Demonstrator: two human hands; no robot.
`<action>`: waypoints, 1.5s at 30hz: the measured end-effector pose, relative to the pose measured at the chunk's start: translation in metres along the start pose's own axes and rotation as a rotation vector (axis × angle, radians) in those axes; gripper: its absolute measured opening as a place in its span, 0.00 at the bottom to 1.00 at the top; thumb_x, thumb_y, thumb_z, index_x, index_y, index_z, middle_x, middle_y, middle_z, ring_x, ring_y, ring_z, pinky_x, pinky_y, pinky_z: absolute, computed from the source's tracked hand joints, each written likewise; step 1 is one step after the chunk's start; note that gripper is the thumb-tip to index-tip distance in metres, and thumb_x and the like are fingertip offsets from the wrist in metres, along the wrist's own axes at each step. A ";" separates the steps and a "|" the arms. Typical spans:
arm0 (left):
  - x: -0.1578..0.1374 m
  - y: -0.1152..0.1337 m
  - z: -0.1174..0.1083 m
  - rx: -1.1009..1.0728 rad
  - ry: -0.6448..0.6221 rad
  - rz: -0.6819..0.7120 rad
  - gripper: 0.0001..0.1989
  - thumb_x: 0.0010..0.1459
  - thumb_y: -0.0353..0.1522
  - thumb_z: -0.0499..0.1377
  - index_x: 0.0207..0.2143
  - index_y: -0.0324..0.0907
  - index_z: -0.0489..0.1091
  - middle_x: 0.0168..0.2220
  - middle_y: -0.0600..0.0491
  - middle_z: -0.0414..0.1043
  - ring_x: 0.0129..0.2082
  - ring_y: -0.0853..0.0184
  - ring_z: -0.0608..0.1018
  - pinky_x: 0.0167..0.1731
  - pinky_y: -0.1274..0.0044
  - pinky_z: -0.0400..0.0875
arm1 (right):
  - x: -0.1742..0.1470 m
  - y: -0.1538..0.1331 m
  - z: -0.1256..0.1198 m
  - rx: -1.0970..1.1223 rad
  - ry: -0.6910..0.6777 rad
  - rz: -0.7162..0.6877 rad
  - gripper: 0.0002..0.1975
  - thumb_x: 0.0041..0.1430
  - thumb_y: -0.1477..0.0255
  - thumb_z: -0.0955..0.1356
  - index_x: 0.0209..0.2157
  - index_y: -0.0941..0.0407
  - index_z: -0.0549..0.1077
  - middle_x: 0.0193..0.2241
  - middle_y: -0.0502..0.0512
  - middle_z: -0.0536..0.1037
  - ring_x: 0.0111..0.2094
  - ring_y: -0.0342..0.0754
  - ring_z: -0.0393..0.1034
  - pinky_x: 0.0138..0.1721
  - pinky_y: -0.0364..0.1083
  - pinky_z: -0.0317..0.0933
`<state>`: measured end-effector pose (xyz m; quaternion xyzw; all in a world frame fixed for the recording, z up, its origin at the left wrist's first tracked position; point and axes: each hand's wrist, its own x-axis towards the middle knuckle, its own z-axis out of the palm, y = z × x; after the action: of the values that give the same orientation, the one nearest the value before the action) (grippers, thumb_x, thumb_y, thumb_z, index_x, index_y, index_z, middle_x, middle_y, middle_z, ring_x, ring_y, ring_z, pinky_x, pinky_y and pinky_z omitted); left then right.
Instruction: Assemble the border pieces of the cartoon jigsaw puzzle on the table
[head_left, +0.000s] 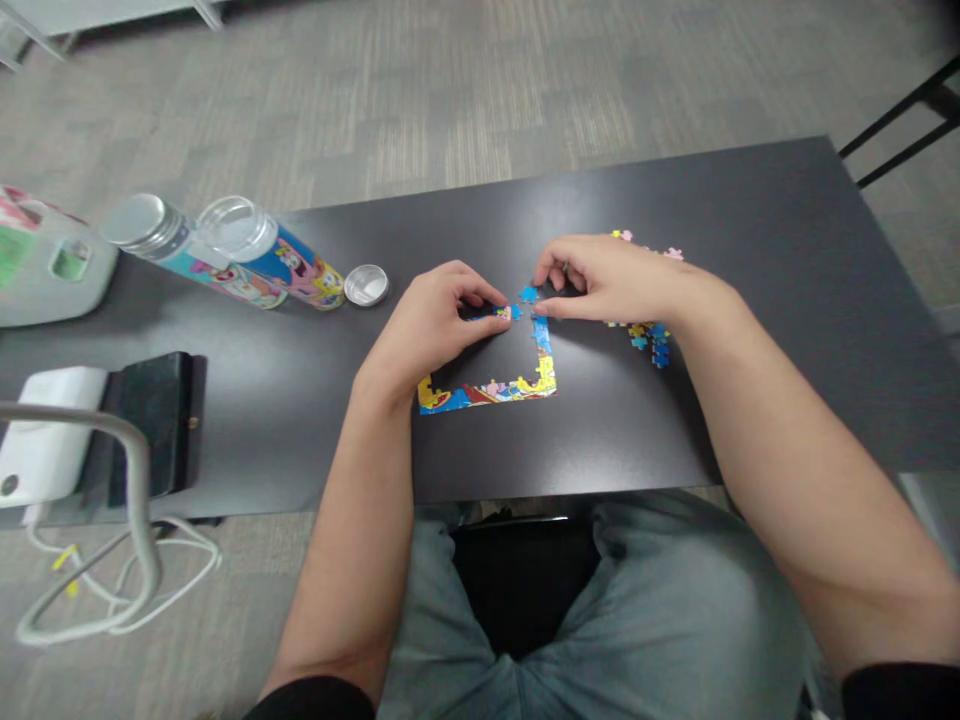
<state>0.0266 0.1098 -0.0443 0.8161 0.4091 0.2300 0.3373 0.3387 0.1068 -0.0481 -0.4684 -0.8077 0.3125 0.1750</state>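
The puzzle frame (517, 385) lies flat on the dark table (750, 220), just below the fingertips of both hands: a finished bottom edge running from a yellow corner on the left, and a right-hand side climbing up to where the fingers meet. Only the border is joined, so the middle shows bare tabletop.

The left hand (435, 325) is curled down with thumb and forefinger pinched nearly shut on a short strip of joined pieces (495, 313), pressed flat against the table; that looks like a way of keeping it from sliding. The right hand (607, 285) arches over from the other side, its fingers bent close together and its fingertips resting beside a single blue piece (529, 294), which sits in the gap between the two hands at the top of the right-hand side. Whether those fingers actually grip that piece I cannot tell; they seem to be touching or nudging it.

Under and behind the right hand's knuckles lies a scatter of loose pieces (649, 340), kept within easy reach. Well beyond the left hand's knuckles lie two cartoon-printed tubes (255, 260) on their sides, with a round metal lid (366, 285) next to them.
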 end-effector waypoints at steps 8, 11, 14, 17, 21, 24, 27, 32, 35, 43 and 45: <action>0.002 0.001 0.002 0.045 -0.036 0.030 0.07 0.69 0.31 0.82 0.49 0.47 0.94 0.48 0.49 0.89 0.45 0.57 0.86 0.52 0.64 0.80 | 0.002 0.008 0.003 -0.029 0.010 -0.025 0.19 0.66 0.52 0.81 0.49 0.47 0.82 0.44 0.55 0.84 0.40 0.58 0.75 0.46 0.56 0.63; 0.003 0.003 0.004 0.068 -0.050 0.040 0.07 0.70 0.31 0.80 0.49 0.47 0.94 0.49 0.49 0.90 0.46 0.56 0.87 0.53 0.63 0.82 | 0.002 0.009 0.003 -0.036 0.010 -0.028 0.18 0.67 0.51 0.81 0.49 0.47 0.82 0.43 0.55 0.84 0.41 0.58 0.75 0.46 0.56 0.64; 0.002 0.003 0.005 0.058 -0.041 0.035 0.09 0.69 0.32 0.80 0.50 0.46 0.92 0.49 0.48 0.90 0.46 0.56 0.87 0.53 0.63 0.82 | 0.002 0.009 0.003 -0.046 0.008 -0.032 0.18 0.67 0.53 0.81 0.49 0.47 0.82 0.43 0.55 0.84 0.42 0.58 0.75 0.46 0.56 0.64; 0.000 0.000 0.004 0.075 -0.002 -0.002 0.08 0.68 0.34 0.81 0.47 0.46 0.90 0.47 0.49 0.90 0.44 0.56 0.86 0.51 0.62 0.82 | 0.002 0.009 0.003 -0.055 0.008 -0.032 0.17 0.68 0.53 0.81 0.50 0.47 0.82 0.43 0.55 0.84 0.42 0.58 0.76 0.45 0.56 0.64; -0.001 -0.004 0.003 0.089 0.033 -0.018 0.09 0.67 0.36 0.82 0.46 0.46 0.88 0.46 0.48 0.88 0.42 0.57 0.85 0.48 0.62 0.82 | 0.002 0.009 0.004 -0.058 0.009 -0.031 0.18 0.69 0.52 0.81 0.50 0.47 0.82 0.45 0.55 0.86 0.42 0.58 0.76 0.45 0.57 0.66; 0.000 -0.003 0.003 0.082 0.032 -0.008 0.11 0.67 0.34 0.81 0.50 0.45 0.91 0.52 0.47 0.88 0.42 0.59 0.85 0.48 0.64 0.83 | 0.003 0.009 0.003 -0.062 0.002 -0.027 0.17 0.69 0.52 0.81 0.50 0.47 0.82 0.45 0.55 0.85 0.42 0.58 0.76 0.45 0.56 0.66; 0.001 0.002 0.004 0.095 0.009 0.000 0.13 0.69 0.33 0.81 0.55 0.44 0.94 0.55 0.46 0.86 0.40 0.62 0.83 0.49 0.64 0.83 | 0.002 0.008 0.003 -0.058 0.002 -0.030 0.17 0.68 0.54 0.81 0.50 0.48 0.82 0.44 0.55 0.84 0.42 0.58 0.75 0.46 0.56 0.65; 0.003 0.008 0.005 0.123 -0.002 0.017 0.09 0.70 0.31 0.81 0.51 0.47 0.96 0.53 0.47 0.85 0.39 0.61 0.82 0.48 0.65 0.81 | 0.002 0.006 0.002 -0.043 0.006 -0.032 0.16 0.69 0.54 0.81 0.49 0.47 0.83 0.43 0.55 0.84 0.43 0.59 0.75 0.47 0.56 0.64; 0.003 0.009 0.006 0.121 -0.016 0.011 0.08 0.70 0.30 0.80 0.50 0.47 0.95 0.54 0.47 0.86 0.41 0.59 0.82 0.49 0.66 0.81 | 0.002 0.007 0.002 -0.035 0.001 -0.032 0.17 0.68 0.53 0.81 0.49 0.47 0.83 0.43 0.55 0.84 0.44 0.60 0.76 0.48 0.56 0.64; 0.003 0.012 0.015 0.137 0.005 0.043 0.07 0.69 0.29 0.80 0.48 0.45 0.94 0.51 0.48 0.86 0.42 0.58 0.84 0.49 0.64 0.80 | 0.001 0.006 0.002 -0.019 0.003 -0.018 0.16 0.68 0.54 0.82 0.48 0.47 0.83 0.44 0.56 0.83 0.44 0.59 0.76 0.49 0.57 0.63; 0.003 0.014 0.015 0.144 0.006 0.039 0.06 0.70 0.30 0.80 0.49 0.45 0.94 0.51 0.47 0.86 0.43 0.58 0.84 0.49 0.64 0.81 | 0.002 0.005 0.002 -0.026 0.005 -0.017 0.15 0.69 0.55 0.82 0.48 0.47 0.83 0.44 0.56 0.83 0.43 0.59 0.76 0.49 0.57 0.63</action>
<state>0.0455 0.1009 -0.0441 0.8453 0.4097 0.2090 0.2720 0.3401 0.1094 -0.0531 -0.4643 -0.8152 0.2993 0.1738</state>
